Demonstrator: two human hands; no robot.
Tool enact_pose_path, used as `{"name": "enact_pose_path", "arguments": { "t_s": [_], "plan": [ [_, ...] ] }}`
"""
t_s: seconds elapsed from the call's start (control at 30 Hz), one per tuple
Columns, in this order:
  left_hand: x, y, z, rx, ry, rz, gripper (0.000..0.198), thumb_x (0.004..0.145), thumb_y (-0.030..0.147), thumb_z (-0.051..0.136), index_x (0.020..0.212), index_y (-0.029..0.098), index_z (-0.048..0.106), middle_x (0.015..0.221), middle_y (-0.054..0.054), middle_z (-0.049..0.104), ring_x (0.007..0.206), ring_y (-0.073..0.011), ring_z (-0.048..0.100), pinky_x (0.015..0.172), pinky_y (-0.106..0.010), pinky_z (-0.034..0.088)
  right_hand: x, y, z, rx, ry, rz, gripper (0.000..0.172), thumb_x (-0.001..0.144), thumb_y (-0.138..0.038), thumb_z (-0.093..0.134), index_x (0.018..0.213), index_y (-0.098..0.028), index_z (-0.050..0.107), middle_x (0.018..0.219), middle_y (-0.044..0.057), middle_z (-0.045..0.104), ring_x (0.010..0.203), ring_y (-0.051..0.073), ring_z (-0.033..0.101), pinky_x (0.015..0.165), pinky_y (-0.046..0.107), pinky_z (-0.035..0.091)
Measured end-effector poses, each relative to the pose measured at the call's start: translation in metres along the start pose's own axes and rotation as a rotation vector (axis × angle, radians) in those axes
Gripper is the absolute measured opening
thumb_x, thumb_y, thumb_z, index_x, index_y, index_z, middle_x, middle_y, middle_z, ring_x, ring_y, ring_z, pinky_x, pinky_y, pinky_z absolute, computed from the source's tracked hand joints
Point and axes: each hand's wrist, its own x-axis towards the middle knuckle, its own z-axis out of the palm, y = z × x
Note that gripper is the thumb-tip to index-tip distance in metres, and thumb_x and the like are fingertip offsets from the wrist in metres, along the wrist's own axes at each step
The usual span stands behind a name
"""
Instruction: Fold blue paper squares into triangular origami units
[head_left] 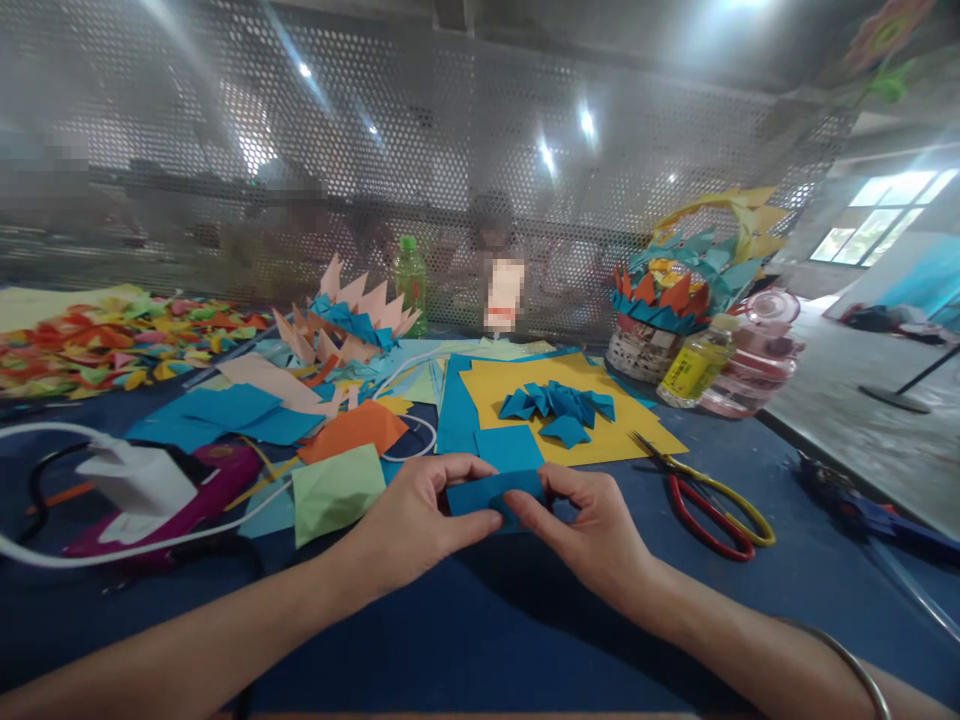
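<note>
Between both hands is a small folded strip of blue paper [491, 492], above the dark blue table [420, 640]. My left hand [439, 505] pinches its left end, thumb in front and fingers behind. The right end is gripped by my right hand [589, 515], its thumb across the front face. Just beyond the strip lies a flat blue square [508, 447]. Behind that, several folded blue paper pieces [559, 405] sit piled on a yellow sheet [637, 420], which rests on larger blue sheets [456, 410].
Red-and-yellow-handled scissors [712, 515] lie right, near pliers [862, 510]. Left are a green sheet [337, 490], a purple power strip [217, 480] with a white plug [135, 478], and colourful paper pieces [112, 345]. Bottles [697, 365] and a paper-trimmed tub [641, 345] stand back right.
</note>
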Motion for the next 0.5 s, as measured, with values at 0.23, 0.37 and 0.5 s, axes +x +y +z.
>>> {"name": "enact_pose_path", "arguments": {
  "t_s": [0.23,0.37,0.5],
  "plan": [
    [0.0013,-0.0022,-0.0026,0.045,0.026,-0.017,0.026,0.068,0.031,0.074,0.089,0.018,0.068,0.066,0.004,0.059,0.058,-0.0116,0.052,0.055,-0.021,0.040,0.0041,0.0068,0.0017,0.049,-0.102,0.048,0.037,0.081,-0.046,0.066,0.060,-0.017,0.058,0.056,-0.004,0.048,0.056,0.011,0.041,0.053,0.023,0.034],
    [0.0023,-0.0011,-0.0030,0.049,0.028,-0.042,0.028,0.065,0.033,0.074,0.087,0.018,0.067,0.067,0.003,0.062,0.059,-0.0134,0.055,0.056,-0.023,0.042,0.0048,0.0059,0.0013,0.146,-0.175,0.092,0.033,0.081,-0.046,0.067,0.067,-0.016,0.065,0.060,-0.001,0.058,0.059,0.013,0.048,0.057,0.024,0.039],
    [0.0040,0.0006,-0.0039,0.028,0.017,-0.069,0.032,0.062,0.034,0.075,0.088,0.017,0.067,0.070,0.001,0.066,0.062,-0.0149,0.060,0.059,-0.024,0.046,0.0037,0.0020,-0.0002,0.186,-0.193,0.099,0.031,0.082,-0.045,0.067,0.070,-0.016,0.068,0.064,0.001,0.063,0.061,0.013,0.053,0.059,0.025,0.042]
  ]
}}
